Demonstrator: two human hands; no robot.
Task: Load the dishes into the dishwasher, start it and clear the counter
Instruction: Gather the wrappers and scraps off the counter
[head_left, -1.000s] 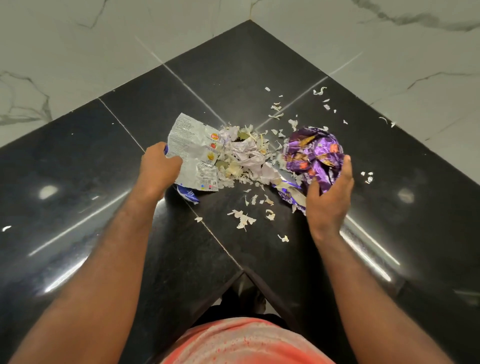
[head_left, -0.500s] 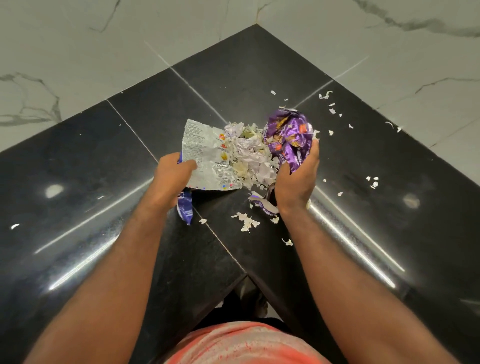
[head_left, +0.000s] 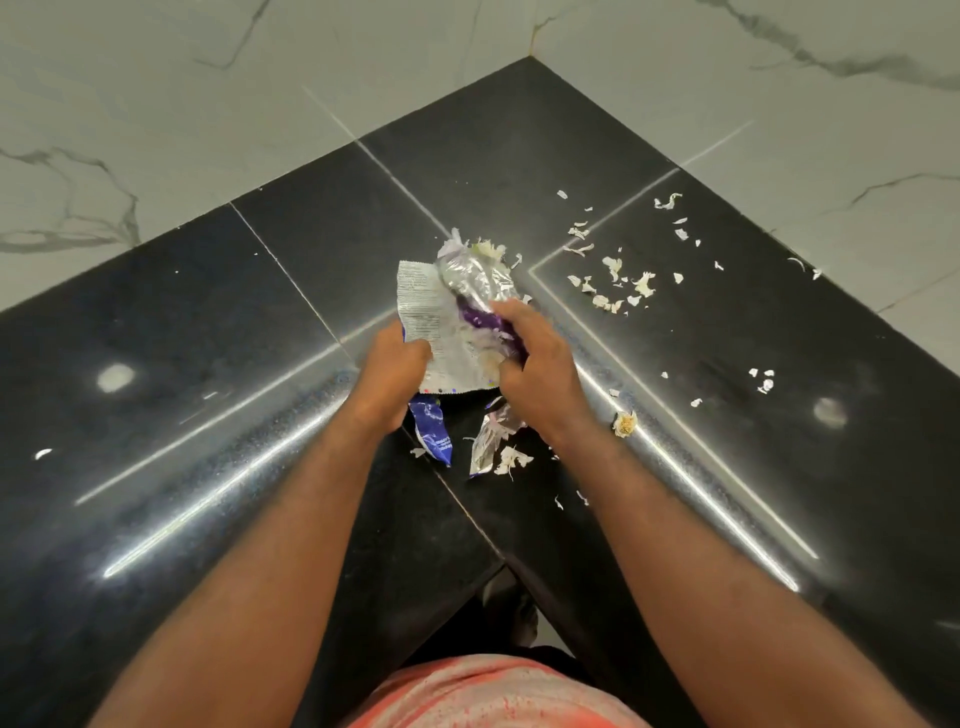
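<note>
Both hands (head_left: 395, 371) (head_left: 535, 364) clutch crumpled wrappers (head_left: 441, 317) over the black counter (head_left: 208, 364).

Light is even and rather bright, coming from above. The polished black counter (head_left: 208, 338) shows two round lamp reflections (head_left: 115, 376) and long glare streaks (head_left: 223, 519) near its front edges. Wide-angle stretching shows at the lower corners.
</note>
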